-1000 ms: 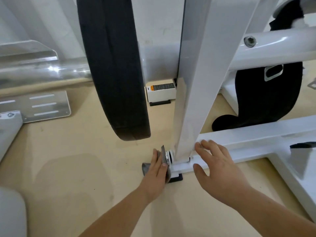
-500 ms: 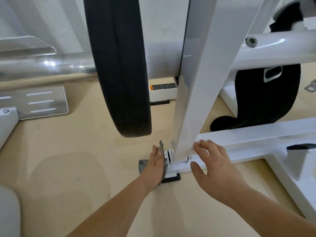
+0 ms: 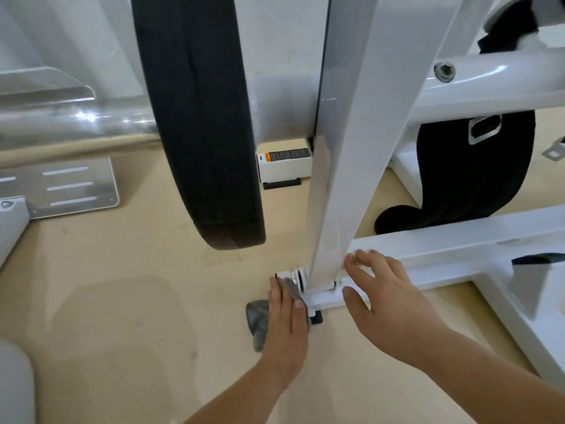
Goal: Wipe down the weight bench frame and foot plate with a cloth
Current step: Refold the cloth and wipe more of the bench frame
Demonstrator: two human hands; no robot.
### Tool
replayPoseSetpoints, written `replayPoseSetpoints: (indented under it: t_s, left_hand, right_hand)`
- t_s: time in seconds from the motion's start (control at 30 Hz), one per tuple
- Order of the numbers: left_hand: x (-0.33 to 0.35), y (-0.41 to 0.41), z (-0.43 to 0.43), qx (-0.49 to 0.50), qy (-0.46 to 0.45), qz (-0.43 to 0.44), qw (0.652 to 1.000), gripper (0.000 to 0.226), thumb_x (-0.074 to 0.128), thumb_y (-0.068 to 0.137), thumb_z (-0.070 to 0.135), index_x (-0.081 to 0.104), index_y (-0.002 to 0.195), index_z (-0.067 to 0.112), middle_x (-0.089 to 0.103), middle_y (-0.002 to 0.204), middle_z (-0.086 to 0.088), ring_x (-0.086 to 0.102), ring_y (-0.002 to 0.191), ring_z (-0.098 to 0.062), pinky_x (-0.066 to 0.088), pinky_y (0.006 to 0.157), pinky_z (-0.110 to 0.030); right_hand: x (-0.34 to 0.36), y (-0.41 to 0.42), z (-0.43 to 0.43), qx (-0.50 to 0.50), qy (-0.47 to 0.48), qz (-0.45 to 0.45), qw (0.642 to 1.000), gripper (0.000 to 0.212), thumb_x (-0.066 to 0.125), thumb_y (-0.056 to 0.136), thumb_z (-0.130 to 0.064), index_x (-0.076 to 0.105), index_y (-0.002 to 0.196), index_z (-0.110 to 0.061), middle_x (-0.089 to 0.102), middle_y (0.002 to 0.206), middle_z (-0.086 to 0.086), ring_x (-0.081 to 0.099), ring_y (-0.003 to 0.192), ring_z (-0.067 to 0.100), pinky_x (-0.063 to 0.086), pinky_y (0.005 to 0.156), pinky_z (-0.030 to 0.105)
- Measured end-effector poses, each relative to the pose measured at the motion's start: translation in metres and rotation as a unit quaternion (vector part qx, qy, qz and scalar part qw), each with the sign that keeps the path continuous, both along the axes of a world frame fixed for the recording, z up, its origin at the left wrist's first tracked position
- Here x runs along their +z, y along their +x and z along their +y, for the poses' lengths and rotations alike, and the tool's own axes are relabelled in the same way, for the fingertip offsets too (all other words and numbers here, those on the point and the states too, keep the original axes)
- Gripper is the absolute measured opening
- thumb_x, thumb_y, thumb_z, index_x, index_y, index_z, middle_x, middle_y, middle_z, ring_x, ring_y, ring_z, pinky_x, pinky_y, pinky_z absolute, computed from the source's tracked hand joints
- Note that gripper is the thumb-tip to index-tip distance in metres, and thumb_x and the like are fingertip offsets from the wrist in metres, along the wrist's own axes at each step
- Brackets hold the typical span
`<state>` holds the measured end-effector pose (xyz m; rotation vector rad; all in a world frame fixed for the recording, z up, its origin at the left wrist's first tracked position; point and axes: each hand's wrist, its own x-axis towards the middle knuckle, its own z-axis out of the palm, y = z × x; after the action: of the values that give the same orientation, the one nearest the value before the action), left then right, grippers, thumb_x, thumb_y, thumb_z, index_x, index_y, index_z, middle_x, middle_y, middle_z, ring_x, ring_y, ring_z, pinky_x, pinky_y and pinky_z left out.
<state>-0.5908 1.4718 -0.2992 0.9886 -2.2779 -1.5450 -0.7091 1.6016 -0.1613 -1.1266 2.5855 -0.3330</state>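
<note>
At floor level under the bench, our left grip (image 3: 287, 316) lies flat, fingers straight, pressing the grey cloth (image 3: 258, 316) against the end of the white base bar (image 3: 458, 249). We cannot see the thumb. The cloth bunches out to the left of the palm onto the floor (image 3: 122, 301), and one corner rises beside the pivot where the post (image 3: 345, 179) meets the bar.

Our right grip (image 3: 394, 304) is released. Its fingers spread over the bar's top edge, just beside the post, and the thumb rests against the bar's front face. A black rubber foot (image 3: 316, 318) shows under the bar's end, between our two grips.

The black pad (image 3: 201, 117) hangs up and to the left, and its lower edge is clear of the floor. A narrow gap separates it from the post. Bare floor opens wide to the left of the cloth.

A slotted metal plate (image 3: 76, 185) lies far left, well apart from the cloth. To the right, a second white bar (image 3: 532, 325) angles towards us, closing in that side.
</note>
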Motion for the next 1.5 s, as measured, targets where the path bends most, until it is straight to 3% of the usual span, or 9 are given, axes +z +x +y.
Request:
replayPoseSetpoints:
  t_s: [0.4,0.6,0.73,0.8,0.9,1.0,1.2,1.37,1.5]
  left_hand:
    - [-0.002,0.004,0.030,-0.050,-0.043,-0.092,0.994,0.078,0.041,0.110,0.030,-0.024,0.153,0.029,-0.024,0.167,0.009,-0.013,0.158,-0.019,-0.001,0.127,-0.028]
    - [0.031,0.009,0.058,-0.021,0.066,-0.015,0.997,0.038,0.045,0.108,0.035,0.047,0.145,0.039,0.056,0.140,0.020,0.047,0.124,0.016,0.036,0.106,-0.013]
    - [0.078,0.004,0.053,0.056,0.082,-0.030,0.995,0.027,0.047,0.103,0.052,0.067,0.111,0.037,0.056,0.112,0.009,0.058,0.108,-0.003,0.046,0.100,-0.030]
    - [0.100,-0.002,0.058,0.064,0.140,-0.023,0.988,0.032,0.049,0.100,0.060,0.071,0.103,0.036,0.064,0.107,0.005,0.066,0.101,-0.009,0.053,0.097,-0.036]
    - [0.135,-0.016,0.071,0.025,0.256,-0.012,0.966,0.024,0.049,0.105,0.048,0.072,0.103,0.040,0.077,0.096,0.010,0.073,0.090,-0.006,0.059,0.085,-0.032]
    - [0.147,-0.023,0.074,-0.060,0.397,0.056,0.914,0.033,0.042,0.111,0.025,0.072,0.123,0.033,0.077,0.116,-0.001,0.072,0.112,-0.019,0.055,0.098,-0.039]
    - [0.139,-0.032,0.059,0.052,0.301,0.072,0.949,0.026,0.056,0.102,0.010,0.076,0.114,0.023,0.080,0.103,0.006,0.074,0.101,-0.013,0.056,0.097,-0.038]
    - [0.130,-0.033,0.055,0.154,0.279,0.042,0.947,0.017,0.065,0.097,0.012,0.076,0.104,0.021,0.079,0.095,0.004,0.075,0.087,-0.017,0.058,0.086,-0.040]
    - [0.129,-0.023,0.045,0.099,0.232,-0.023,0.967,0.019,0.059,0.100,0.020,0.073,0.107,0.030,0.075,0.102,0.006,0.074,0.087,-0.013,0.059,0.087,-0.039]
  right_hand:
    - [0.007,-0.004,0.001,0.012,0.048,0.000,0.999,0.055,0.023,0.107,-0.050,0.017,0.161,-0.038,0.009,0.167,-0.016,-0.001,0.154,0.009,0.009,0.125,0.028]
    - [0.007,-0.006,0.005,-0.016,-0.023,-0.100,0.995,0.054,0.028,0.108,-0.048,0.027,0.160,-0.035,0.013,0.166,-0.021,-0.002,0.153,-0.001,0.003,0.120,0.017]
    - [0.006,0.006,0.026,-0.106,-0.126,-0.105,0.981,0.027,0.045,0.105,-0.042,0.062,0.126,-0.041,0.055,0.135,-0.021,0.053,0.109,-0.012,0.033,0.091,-0.001]
    - [0.012,0.016,0.039,-0.163,-0.102,-0.268,0.944,0.022,0.047,0.100,-0.057,0.061,0.118,-0.053,0.062,0.123,-0.019,0.061,0.098,-0.004,0.050,0.083,0.016]
    - [0.028,0.027,0.044,-0.240,-0.104,-0.569,0.780,0.030,0.045,0.094,-0.073,0.062,0.117,-0.064,0.072,0.119,-0.002,0.072,0.100,0.024,0.062,0.076,0.044]
    - [0.034,0.021,0.042,-0.294,-0.265,-0.556,0.731,0.025,0.054,0.102,-0.050,0.073,0.110,-0.036,0.074,0.109,0.015,0.072,0.091,0.031,0.062,0.081,0.052]
    - [0.030,-0.012,0.053,-0.272,-0.289,-0.110,0.911,0.012,0.058,0.100,-0.036,0.068,0.093,-0.033,0.071,0.082,-0.011,0.066,0.080,0.006,0.050,0.068,0.022]
    - [0.017,-0.027,0.019,-0.067,-0.214,0.020,0.974,0.034,0.043,0.105,-0.042,0.056,0.134,-0.033,0.056,0.135,-0.012,0.054,0.120,0.008,0.049,0.098,0.028]
    - [-0.007,-0.037,0.006,0.066,-0.042,0.022,0.997,0.055,0.014,0.107,-0.052,0.037,0.155,-0.038,0.024,0.167,-0.011,0.012,0.155,0.012,0.011,0.127,0.036]
